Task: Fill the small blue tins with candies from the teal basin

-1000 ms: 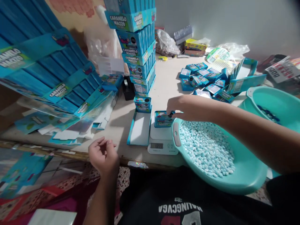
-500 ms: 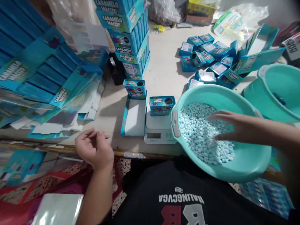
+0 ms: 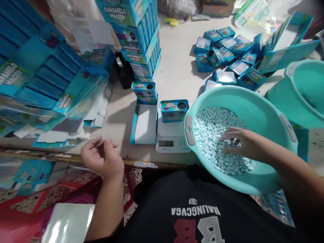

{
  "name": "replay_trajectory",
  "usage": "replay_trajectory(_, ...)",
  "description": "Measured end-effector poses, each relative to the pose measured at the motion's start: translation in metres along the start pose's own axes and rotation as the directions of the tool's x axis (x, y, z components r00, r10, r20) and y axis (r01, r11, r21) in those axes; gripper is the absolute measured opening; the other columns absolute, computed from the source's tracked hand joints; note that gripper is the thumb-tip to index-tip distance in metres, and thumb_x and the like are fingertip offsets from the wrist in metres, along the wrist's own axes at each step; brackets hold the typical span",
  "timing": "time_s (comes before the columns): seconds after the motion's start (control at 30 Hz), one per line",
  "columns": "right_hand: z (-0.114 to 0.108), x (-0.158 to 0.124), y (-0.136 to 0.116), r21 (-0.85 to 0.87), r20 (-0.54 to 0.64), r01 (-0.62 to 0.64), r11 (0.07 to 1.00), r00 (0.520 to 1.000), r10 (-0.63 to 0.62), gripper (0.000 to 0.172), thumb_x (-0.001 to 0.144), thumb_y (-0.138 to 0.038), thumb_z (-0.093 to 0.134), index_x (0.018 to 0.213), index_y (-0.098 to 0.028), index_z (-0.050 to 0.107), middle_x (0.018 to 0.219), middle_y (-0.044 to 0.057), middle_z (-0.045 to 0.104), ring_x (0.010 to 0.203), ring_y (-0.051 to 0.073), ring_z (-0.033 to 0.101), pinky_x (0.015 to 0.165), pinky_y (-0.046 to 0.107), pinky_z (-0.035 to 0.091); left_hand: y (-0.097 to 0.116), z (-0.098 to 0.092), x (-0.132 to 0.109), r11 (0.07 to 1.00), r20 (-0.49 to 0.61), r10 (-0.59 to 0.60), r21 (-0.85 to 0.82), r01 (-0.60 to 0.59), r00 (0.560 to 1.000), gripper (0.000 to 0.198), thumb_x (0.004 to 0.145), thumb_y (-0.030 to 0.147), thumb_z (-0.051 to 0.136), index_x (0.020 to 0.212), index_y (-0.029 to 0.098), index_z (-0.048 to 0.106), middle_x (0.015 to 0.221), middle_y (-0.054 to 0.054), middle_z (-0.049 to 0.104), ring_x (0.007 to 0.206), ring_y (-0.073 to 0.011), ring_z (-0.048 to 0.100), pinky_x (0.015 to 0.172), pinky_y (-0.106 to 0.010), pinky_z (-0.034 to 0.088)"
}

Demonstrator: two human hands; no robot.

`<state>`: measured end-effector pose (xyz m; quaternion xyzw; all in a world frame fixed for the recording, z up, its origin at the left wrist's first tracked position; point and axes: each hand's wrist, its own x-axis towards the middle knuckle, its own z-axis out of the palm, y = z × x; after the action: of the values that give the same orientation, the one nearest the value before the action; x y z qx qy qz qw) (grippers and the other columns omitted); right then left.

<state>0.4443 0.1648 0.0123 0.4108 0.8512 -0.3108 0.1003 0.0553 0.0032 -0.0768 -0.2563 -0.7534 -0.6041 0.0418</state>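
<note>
My right hand reaches into a turquoise basin, fingertips among small pale blue candies. Its fingers are bent, with a gap between them and the thumb. My left hand rests at the table's front edge, palm up, open with fingers loosely curled and nothing in it. Between the hands, a blue candy box stands upright on a white kitchen scale, whose display seems to read 1556. Left of the scale lies an open blue display tray with one candy box upright at its far end.
Filled display boxes are stacked behind the tray, beside a black tape dispenser. More wrapped boxes stand on the left. Several loose candy boxes lie at the back right, near a second turquoise basin.
My right hand has lowered into the candies, its fingers bending more. My left hand stays at the table edge. The view has shifted slightly.
</note>
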Motion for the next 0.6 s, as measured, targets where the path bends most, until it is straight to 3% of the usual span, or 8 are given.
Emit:
replay_trajectory(0.1,-0.001,0.003,0.003,0.026,0.025,-0.029,0.999,0.999,0.028,0.028,0.084,-0.042,0.069,0.106,-0.024,0.074,0.114,0.011,0.067,0.1,0.027,0.065,0.089,0.038,0.051,0.019,0.009,-0.001,0.997,-0.005,0.076,-0.028,-0.076,0.997,0.02,0.083,0.031,0.059,0.094,0.017,0.052,0.081,-0.002,0.056,0.06,-0.0135,0.057,0.06,-0.031,0.049)
replay_trajectory(0.17,-0.003,0.004,0.003,0.045,0.038,-0.048,0.998,0.998,0.046,0.029,0.085,-0.042,0.068,0.106,-0.023,0.074,0.113,0.011,0.067,0.098,0.026,0.065,0.087,0.037,0.051,0.039,0.019,0.001,0.974,0.055,0.226,-0.036,-0.225,0.973,0.014,0.087,0.029,0.06,0.09,0.017,0.056,0.082,-0.003,0.058,0.067,-0.0154,0.059,0.066,-0.033,0.052)
replay_trajectory(0.2,-0.004,0.003,0.002,0.051,0.041,-0.052,0.997,0.998,0.05,0.028,0.085,-0.041,0.067,0.106,-0.022,0.074,0.112,0.011,0.067,0.097,0.026,0.065,0.086,0.037,0.051,0.052,0.026,0.003,0.947,0.115,0.322,-0.046,-0.319,0.94,0.011,0.088,0.027,0.06,0.088,0.017,0.058,0.082,-0.003,0.059,0.073,-0.0166,0.061,0.071,-0.034,0.054)
replay_trajectory(0.3,-0.005,0.0,-0.001,0.069,0.009,-0.06,0.996,0.998,0.059,0.028,0.086,-0.037,0.066,0.106,-0.02,0.073,0.108,0.012,0.068,0.092,0.024,0.064,0.084,0.037,0.051,0.09,0.046,0.012,0.847,0.368,0.522,-0.12,-0.517,0.77,0.009,0.091,0.025,0.062,0.096,0.018,0.065,0.097,-0.007,0.063,0.099,-0.0207,0.063,0.085,-0.037,0.055)
replay_trajectory(0.43,-0.002,-0.004,0.001,0.086,-0.076,-0.063,0.994,0.995,0.07,0.025,0.085,-0.029,0.064,0.107,-0.019,0.071,0.104,0.012,0.071,0.091,0.024,0.065,0.082,0.036,0.051,0.126,0.075,0.021,0.795,0.64,0.532,-0.151,-0.587,0.555,0.056,0.079,0.034,0.079,0.129,0.023,0.057,0.146,-0.013,0.04,0.136,-0.0314,0.044,0.105,-0.046,0.048)
replay_trajectory(0.5,0.0,-0.005,0.005,0.098,-0.077,-0.071,0.993,0.994,0.079,0.026,0.085,-0.029,0.064,0.107,-0.018,0.07,0.103,0.012,0.071,0.092,0.023,0.067,0.082,0.034,0.051,0.134,0.088,0.024,0.752,0.761,0.494,-0.131,-0.646,0.421,0.07,0.075,0.032,0.081,0.138,0.024,0.051,0.149,-0.014,0.042,0.137,-0.0342,0.043,0.113,-0.052,0.04)
replay_trajectory(0.57,0.001,-0.005,0.009,0.112,-0.058,-0.087,0.99,0.994,0.094,0.03,0.084,-0.033,0.066,0.109,-0.017,0.069,0.106,0.011,0.072,0.094,0.023,0.067,0.081,0.032,0.052,0.139,0.098,0.028,0.726,0.864,0.408,-0.11,-0.679,0.296,0.063,0.077,0.025,0.077,0.136,0.022,0.055,0.135,-0.013,0.058,0.126,-0.0339,0.053,0.108,-0.052,0.042)
replay_trajectory(0.6,0.002,-0.005,0.01,0.117,-0.054,-0.097,0.988,0.993,0.104,0.032,0.083,-0.035,0.067,0.11,-0.017,0.068,0.106,0.011,0.072,0.094,0.023,0.068,0.081,0.032,0.053,0.14,0.101,0.032,0.725,0.896,0.362,-0.098,-0.682,0.256,0.053,0.078,0.022,0.074,0.129,0.021,0.06,0.125,-0.012,0.064,0.118,-0.0329,0.059,0.102,-0.049,0.046)
